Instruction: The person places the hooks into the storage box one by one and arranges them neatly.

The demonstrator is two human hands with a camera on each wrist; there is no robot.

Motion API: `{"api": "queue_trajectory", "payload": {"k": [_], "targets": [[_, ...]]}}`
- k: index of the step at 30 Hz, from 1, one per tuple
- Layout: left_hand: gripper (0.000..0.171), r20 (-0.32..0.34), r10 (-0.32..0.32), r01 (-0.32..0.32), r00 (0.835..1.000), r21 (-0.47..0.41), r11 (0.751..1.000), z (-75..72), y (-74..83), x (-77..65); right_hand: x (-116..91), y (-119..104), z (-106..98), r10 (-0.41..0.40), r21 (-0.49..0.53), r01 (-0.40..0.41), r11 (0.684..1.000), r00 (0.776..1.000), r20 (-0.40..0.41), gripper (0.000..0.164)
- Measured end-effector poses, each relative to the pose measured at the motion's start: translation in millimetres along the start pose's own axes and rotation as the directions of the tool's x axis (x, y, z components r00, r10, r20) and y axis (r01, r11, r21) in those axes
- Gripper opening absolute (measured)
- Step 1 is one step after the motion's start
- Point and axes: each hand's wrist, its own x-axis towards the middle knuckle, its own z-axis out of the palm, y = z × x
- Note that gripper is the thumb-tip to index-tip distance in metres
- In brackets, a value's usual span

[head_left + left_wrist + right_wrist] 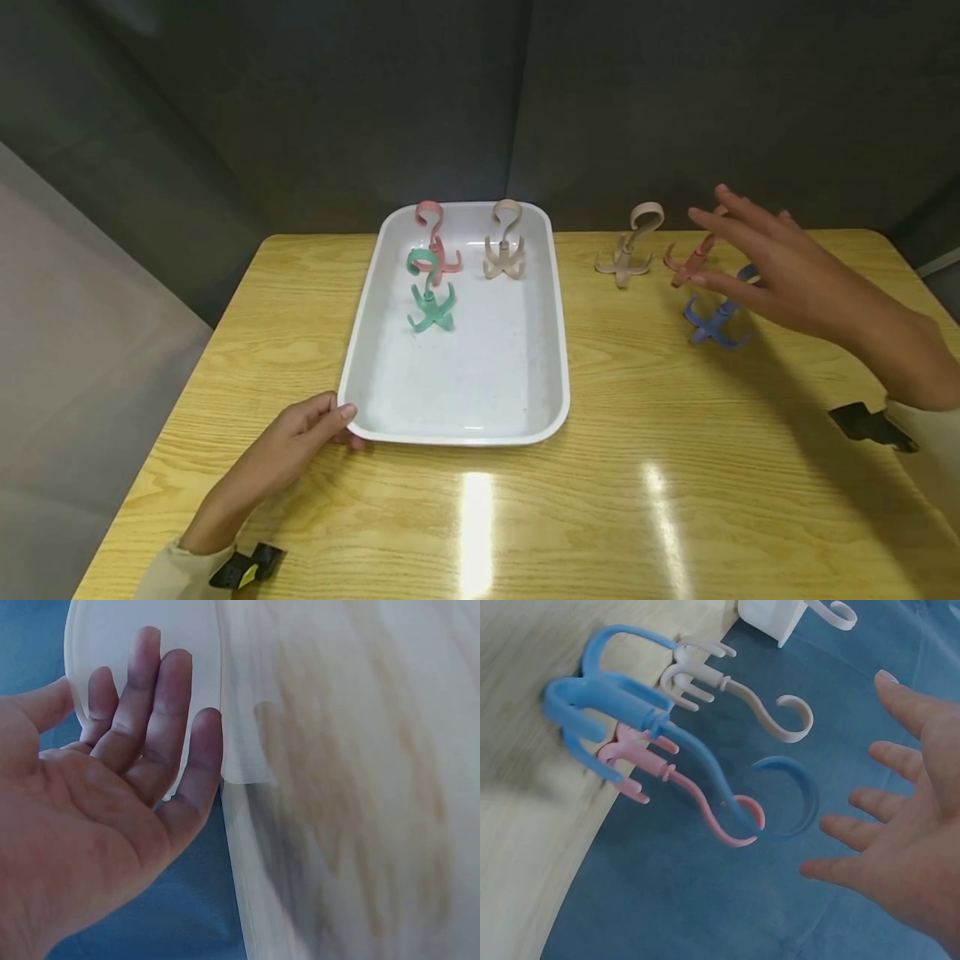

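Note:
A white tray (487, 375) lies on the table. My left hand (296, 442) grips its near left corner, thumb over the rim and fingers outside and below it. Inside stand a pink claw hook (438, 254), a beige claw hook (504, 260) and a green claw hook (432, 310). Right of the tray a second beige claw hook (624, 260), a second pink one (684, 265) and a blue claw hook (712, 325) stand on the table. Over the blue hook hovers my right hand (802, 279), fingers spread and holding nothing; the right wrist view shows it apart from the hooks.
The wooden table (600, 500) carries everything. A dark curtain (637, 108) hangs right behind its far edge, close to the tray and hooks. Pale fabric (67, 375) lies beyond the left edge.

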Motion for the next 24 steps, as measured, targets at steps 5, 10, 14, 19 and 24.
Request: {"api": "queue_trajectory", "payload": {"k": [5,10,14,19,24], "targets": [[0.035,0.0,0.0,0.0,1.0,-0.002,1.0,0.1,-0.8,-0.8,-5.9,5.5,-0.4,0.025,-0.003,-0.025,1.0,1.0,0.015,0.073],[0.035,0.001,0.002,-0.002,1.0,-0.006,1.0,0.2,-0.6,-1.1,-10.6,10.9,0.0,0.035,-0.034,-0.035,0.999,0.999,0.0,0.07],[0.035,-0.003,-0.002,0.002,1.0,-0.006,1.0,0.2,0.5,-0.4,-17.0,15.0,0.7,0.015,-0.031,-0.016,0.999,0.999,-0.033,0.067],[0.035,-0.001,-0.006,0.006,1.0,-0.008,1.0,0.1,1.1,-0.3,-25.3,19.2,0.9,0.005,-0.026,-0.006,1.0,0.998,-0.064,0.064],[0.035,0.003,-0.006,0.006,1.0,-0.008,1.0,-0.1,1.3,-0.6,-32.3,23.9,0.9,0.058,-0.055,-0.061,0.997,0.997,-0.054,0.064]]}}
